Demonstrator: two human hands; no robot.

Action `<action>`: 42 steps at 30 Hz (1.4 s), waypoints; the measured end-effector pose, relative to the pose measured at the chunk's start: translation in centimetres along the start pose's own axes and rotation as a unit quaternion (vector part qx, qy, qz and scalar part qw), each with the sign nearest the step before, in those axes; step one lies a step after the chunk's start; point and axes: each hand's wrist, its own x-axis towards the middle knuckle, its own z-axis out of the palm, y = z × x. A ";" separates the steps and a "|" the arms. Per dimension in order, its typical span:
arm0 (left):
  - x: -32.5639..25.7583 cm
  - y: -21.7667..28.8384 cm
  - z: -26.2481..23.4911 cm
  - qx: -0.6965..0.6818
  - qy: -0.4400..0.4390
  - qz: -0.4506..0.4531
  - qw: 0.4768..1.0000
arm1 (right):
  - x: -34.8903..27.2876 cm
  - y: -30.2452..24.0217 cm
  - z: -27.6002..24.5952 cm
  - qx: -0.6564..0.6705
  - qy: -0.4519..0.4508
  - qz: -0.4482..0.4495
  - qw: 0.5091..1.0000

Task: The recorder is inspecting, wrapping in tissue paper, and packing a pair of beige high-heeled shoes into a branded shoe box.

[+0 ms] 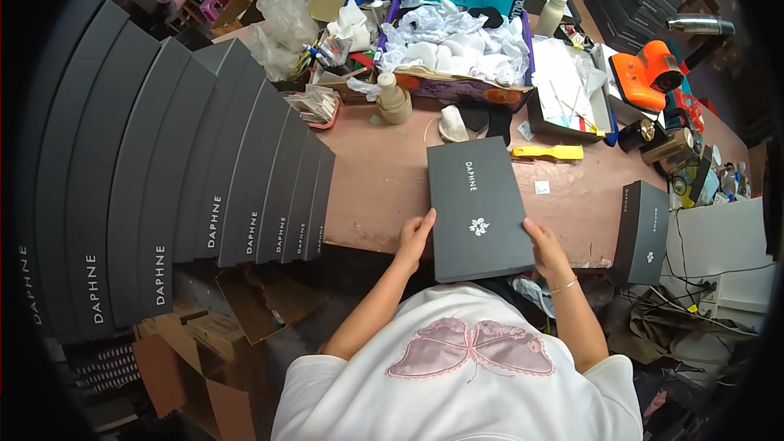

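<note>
A dark grey shoe box [476,216] with its lid on lies between my two hands, partly over the near edge of the pinkish table [371,188]. My left hand [416,237] is closed on the box's left side, thumb along the edge. On the opposite side my right hand [545,247] grips the box near its lower right corner. The undersides of both hands' fingers are hidden by the box. Just beyond the box lie a yellow-handled brush [547,152] and a small white label [541,188].
Tall stacks of grey shoe boxes [188,139] rise at the left. Another shoe box [641,233] stands at the table's right edge. Farther back are a carton of crumpled white paper [457,45], a cream bottle [394,100], an orange device [647,75] and an open cardboard carton [196,376] below left.
</note>
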 end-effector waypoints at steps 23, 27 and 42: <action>-5.0 -3.1 12.9 0.251 -0.527 0.253 0.772 | -1.6 1.8 16.6 -0.435 -0.304 -0.372 0.762; -4.8 -1.8 9.9 0.401 -0.165 0.378 0.818 | -2.9 1.0 14.9 -0.543 -0.213 -0.394 0.710; -0.2 2.3 -0.7 0.108 -0.021 0.176 0.978 | 4.2 1.7 3.3 -0.383 -0.232 -0.044 0.893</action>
